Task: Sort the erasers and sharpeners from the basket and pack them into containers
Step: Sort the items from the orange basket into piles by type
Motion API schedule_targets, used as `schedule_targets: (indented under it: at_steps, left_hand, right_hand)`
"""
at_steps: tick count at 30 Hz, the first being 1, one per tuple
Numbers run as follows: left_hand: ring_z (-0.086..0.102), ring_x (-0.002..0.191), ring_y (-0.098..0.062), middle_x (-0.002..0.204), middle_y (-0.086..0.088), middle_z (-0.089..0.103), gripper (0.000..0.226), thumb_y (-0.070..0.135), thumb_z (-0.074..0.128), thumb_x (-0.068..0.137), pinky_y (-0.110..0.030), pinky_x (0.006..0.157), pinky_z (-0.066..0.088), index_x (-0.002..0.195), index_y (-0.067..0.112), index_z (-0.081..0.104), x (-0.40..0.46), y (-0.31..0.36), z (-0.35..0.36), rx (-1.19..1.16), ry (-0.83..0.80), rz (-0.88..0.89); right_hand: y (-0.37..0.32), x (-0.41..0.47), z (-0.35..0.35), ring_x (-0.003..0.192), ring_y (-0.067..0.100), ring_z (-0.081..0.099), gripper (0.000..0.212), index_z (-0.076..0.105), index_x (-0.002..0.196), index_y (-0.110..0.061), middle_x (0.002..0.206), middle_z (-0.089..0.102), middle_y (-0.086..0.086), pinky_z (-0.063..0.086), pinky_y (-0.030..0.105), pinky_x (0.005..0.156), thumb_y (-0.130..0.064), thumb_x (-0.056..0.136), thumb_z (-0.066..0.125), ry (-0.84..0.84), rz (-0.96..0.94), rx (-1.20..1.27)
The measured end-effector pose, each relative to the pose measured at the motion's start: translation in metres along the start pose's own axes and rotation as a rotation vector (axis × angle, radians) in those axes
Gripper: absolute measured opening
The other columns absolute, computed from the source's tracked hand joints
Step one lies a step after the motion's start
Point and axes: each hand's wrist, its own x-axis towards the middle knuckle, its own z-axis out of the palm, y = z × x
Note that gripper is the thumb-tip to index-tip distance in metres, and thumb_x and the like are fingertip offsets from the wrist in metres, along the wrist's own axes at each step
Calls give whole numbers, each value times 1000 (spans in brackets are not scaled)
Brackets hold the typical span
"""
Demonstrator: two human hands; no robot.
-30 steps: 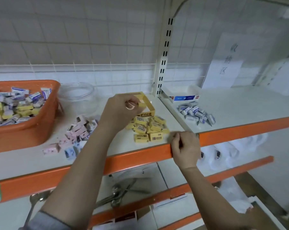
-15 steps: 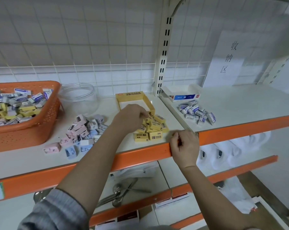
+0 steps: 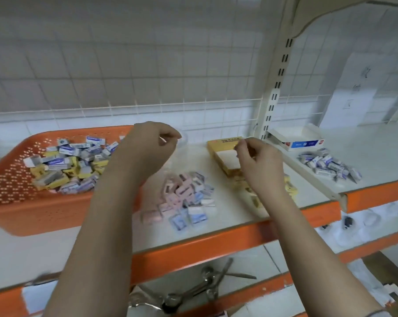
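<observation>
- Hovering over the shelf [image 3: 216,218] right now, both hands are up off the surface, mid sort, and the frame is pretty blurry.
- Left hand [image 3: 147,148]: fingers curled in with thumb and forefinger nearly meeting. Can't tell if there's anything pinched in that grip, nothing shows.
- Right hand [image 3: 259,161]: also curled, fingertips bunched right at the near-left side of the yellow box [image 3: 223,154]. Might be pinching one small piece, honestly can't tell.
- The relation that matters: the orange basket [image 3: 22,216] with the mixed heap sits at the shelf's left end, directly left of and a bit below the left hand, so I'd say that hand is the one to dip in next. The right hand is well apart from it.
- The yellow box's long axis runs from the back edge toward the front edge, and the right hand is just beside it.
- Counts: one basket, one yellow box, one blue-and-white box [image 3: 301,140] at the back of the next shelf bay.
- Three sorted heaps: pink and blue pieces [image 3: 186,195] mid-shelf, yellow erasers [image 3: 290,188] mostly hidden behind the right forearm, grey-blue ones [image 3: 328,164] on the right bay. Too many and too smeared to count singly.
</observation>
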Motion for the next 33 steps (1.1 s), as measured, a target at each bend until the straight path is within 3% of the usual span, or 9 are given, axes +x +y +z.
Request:
schedule_targets:
  at_steps: [6, 11, 14, 18, 21, 26, 29, 33]
  left_hand:
    - [55, 73, -5, 88, 6, 67, 18, 15, 56, 89, -19, 67, 38, 97, 20, 72, -23, -89, -68, 95, 46, -74]
    - [58, 78, -10, 91, 0, 70, 17, 14, 58, 89, -22, 72, 41, 97, 18, 73, -32, -145, -89, 95, 11, -129]
    - [60, 81, -10, 93, 1, 71, 20, 16, 57, 90, -22, 73, 43, 101, 19, 73, -38, -160, -95, 71, -21, -140]
    - [58, 77, -2, 85, 11, 67, 21, 19, 56, 91, -23, 73, 47, 104, 25, 72, -44, -163, -97, 59, -17, -129]
    - [59, 75, -1, 81, 15, 63, 19, 21, 56, 91, -23, 69, 49, 100, 27, 72, -48, -159, -98, 66, -18, -144]
    - [62, 74, -8, 81, 15, 61, 19, 22, 55, 92, -34, 74, 53, 100, 28, 71, -48, -158, -100, 59, -47, -152]
    - [57, 77, -1, 80, 17, 58, 20, 21, 55, 92, -25, 76, 48, 103, 26, 71, -44, -163, -106, 99, -83, -141]
    - [59, 83, -13, 91, 4, 67, 20, 18, 55, 92, -30, 80, 49, 104, 23, 71, -25, -179, -115, 239, -194, -78]
  right_hand:
    - [-94, 27, 75, 76, 21, 62, 25, 71, 85, -11, 81, 71, 3, 48, 29, 65, -24, 89, 51, -319, -4, -24]
    - [-135, 54, 147, 82, 18, 60, 18, 72, 90, -12, 92, 67, 3, 45, 26, 69, -23, 88, 57, -551, -142, -191]
    - [-146, 61, 182, 93, 18, 59, 18, 71, 98, -16, 101, 67, 2, 46, 28, 76, -27, 85, 66, -831, -292, -465]
    - [-157, 59, 198, 98, 20, 61, 44, 67, 111, -21, 107, 67, 0, 44, 26, 68, -35, 71, 79, -1123, -502, -955]
    - [-161, 55, 201, 96, 20, 61, 50, 64, 112, -19, 106, 66, 0, 43, 26, 66, -36, 68, 81, -1153, -564, -1091]
    - [-150, 52, 204, 88, 17, 60, 39, 63, 107, -17, 98, 65, -2, 50, 29, 69, -31, 74, 77, -1073, -699, -1129]
    - [-145, 55, 198, 94, 20, 59, 43, 58, 114, -20, 104, 62, -1, 49, 30, 72, -31, 76, 74, -1018, -668, -967]
    - [-147, 55, 171, 90, 19, 55, 34, 60, 111, -18, 94, 51, -1, 47, 31, 76, -27, 78, 68, -808, -500, -537]
